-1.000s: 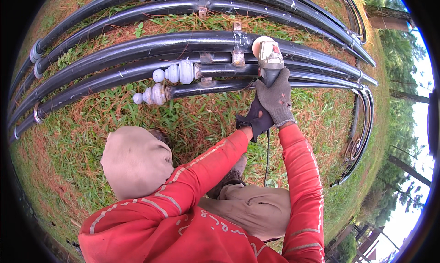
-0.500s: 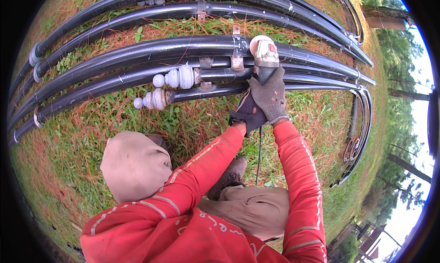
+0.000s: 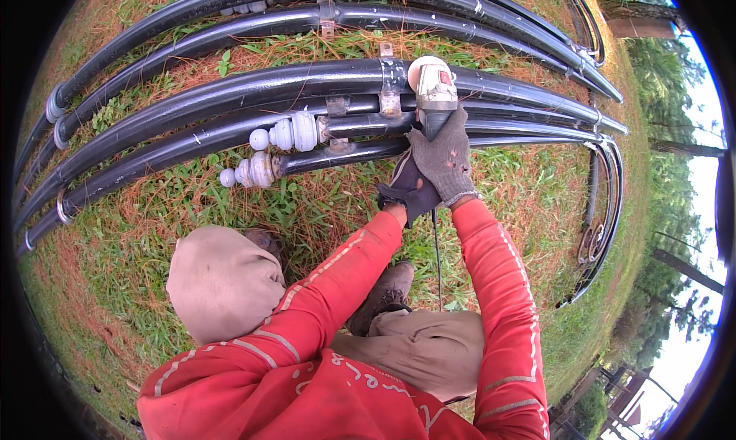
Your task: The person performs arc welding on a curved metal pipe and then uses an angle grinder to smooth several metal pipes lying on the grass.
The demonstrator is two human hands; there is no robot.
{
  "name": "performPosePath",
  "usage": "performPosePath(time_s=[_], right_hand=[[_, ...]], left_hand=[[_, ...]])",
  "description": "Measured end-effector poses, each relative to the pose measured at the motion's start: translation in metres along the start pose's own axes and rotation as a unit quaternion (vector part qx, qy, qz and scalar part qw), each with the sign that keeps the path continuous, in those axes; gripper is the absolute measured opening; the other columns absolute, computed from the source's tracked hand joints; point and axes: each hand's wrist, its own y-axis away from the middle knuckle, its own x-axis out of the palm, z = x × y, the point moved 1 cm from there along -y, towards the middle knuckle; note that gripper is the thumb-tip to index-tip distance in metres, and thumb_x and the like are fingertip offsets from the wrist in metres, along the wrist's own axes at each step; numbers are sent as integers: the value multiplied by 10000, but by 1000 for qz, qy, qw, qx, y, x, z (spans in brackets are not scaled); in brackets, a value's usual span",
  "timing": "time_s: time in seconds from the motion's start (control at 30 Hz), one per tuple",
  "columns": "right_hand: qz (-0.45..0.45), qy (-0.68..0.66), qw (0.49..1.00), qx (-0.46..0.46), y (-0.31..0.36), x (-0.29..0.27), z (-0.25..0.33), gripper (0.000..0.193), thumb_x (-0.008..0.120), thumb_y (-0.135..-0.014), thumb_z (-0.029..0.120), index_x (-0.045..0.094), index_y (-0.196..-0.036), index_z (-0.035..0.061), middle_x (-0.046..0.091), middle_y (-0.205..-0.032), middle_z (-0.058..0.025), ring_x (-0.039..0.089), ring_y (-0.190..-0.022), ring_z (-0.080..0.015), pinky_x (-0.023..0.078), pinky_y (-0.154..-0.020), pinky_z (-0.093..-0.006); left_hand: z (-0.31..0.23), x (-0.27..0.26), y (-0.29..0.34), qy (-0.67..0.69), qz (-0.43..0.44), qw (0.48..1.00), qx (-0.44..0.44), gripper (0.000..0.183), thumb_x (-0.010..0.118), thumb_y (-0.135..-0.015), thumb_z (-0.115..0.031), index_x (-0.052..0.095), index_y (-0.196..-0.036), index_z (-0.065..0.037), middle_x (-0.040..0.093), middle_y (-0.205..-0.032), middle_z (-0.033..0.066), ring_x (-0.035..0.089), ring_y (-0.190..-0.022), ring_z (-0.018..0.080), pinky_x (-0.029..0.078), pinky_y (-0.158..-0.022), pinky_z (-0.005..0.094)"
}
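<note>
An angle grinder (image 3: 437, 95) with a pale round disc (image 3: 420, 69) lies over the black metal pipe (image 3: 307, 77), just right of a worn metal bracket (image 3: 393, 80). My right hand (image 3: 447, 156), in a grey knitted glove with small holes, is wrapped round the grinder's body. Below and left of it, my left hand (image 3: 412, 185) wears a dark glove and is closed at the tool's rear end; the right hand partly covers its fingers. A thin cord (image 3: 438, 256) hangs from the grinder toward my legs. Whether the disc touches metal cannot be made out.
More black pipes (image 3: 222, 27) run across the far side. Grey stacked-ball finials (image 3: 295, 132) cap two nearer pipe ends. Curved black metalwork (image 3: 606, 218) lies at the right. My boot (image 3: 387, 290) stands on grass strewn with pine needles (image 3: 153, 287). Trees rise at the right edge.
The view has shifted slightly, moving pipes, hands and grinder a little to the left in the picture. Both hands keep their hold, and the grinder stays beside the same bracket.
</note>
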Motion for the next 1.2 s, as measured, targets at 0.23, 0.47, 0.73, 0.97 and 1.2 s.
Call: performPosePath(time_s=[0.23,0.47,0.73,0.97,1.2], right_hand=[[-3,4,1000,-12,2,2,-10,786,847,-786,241,378,-1343,-54,651,-1157,-346,660,-1077,-548,542,-913,-567],[16,2,1000,15,2,0,0,763,848,-791,239,376,-1324,-36,654,-1153,-340,665,-1078,-541,543,-912,-570],[27,1,999,21,1,-1,10,783,838,-794,211,373,-1361,-64,665,-1134,-352,672,-1074,-530,549,-897,-537],[6,7,1000,-13,-2,2,-4,709,841,-803,230,376,-1258,-55,658,-1080,-359,677,-1037,-546,557,-888,-566],[2,11,1000,-12,0,1,-2,714,838,-805,227,372,-1263,-61,664,-1056,-360,682,-1003,-551,560,-865,-568]], left_hand=[[-1,3,9,-181,-233,951,-92,556,382,-1126,-429,481,-1522,-53,552,-1505,173,551,-1364,341,391,-1218,504],[2,-26,15,-23,-166,984,-56,477,409,-1128,-331,477,-1499,-39,568,-1471,168,570,-1344,311,440,-1182,482],[4,-53,17,-351,-235,905,-58,379,532,-1073,-102,490,-1443,-32,608,-1399,137,618,-1259,230,556,-1041,399],[3,-28,8,195,-74,973,-96,538,378,-1131,-422,491,-1521,-70,591,-1466,147,579,-1331,320,424,-1193,477],[1,-15,5,182,-97,976,-73,531,393,-1126,-398,487,-1520,-55,584,-1477,158,581,-1334,319,420,-1202,470]])
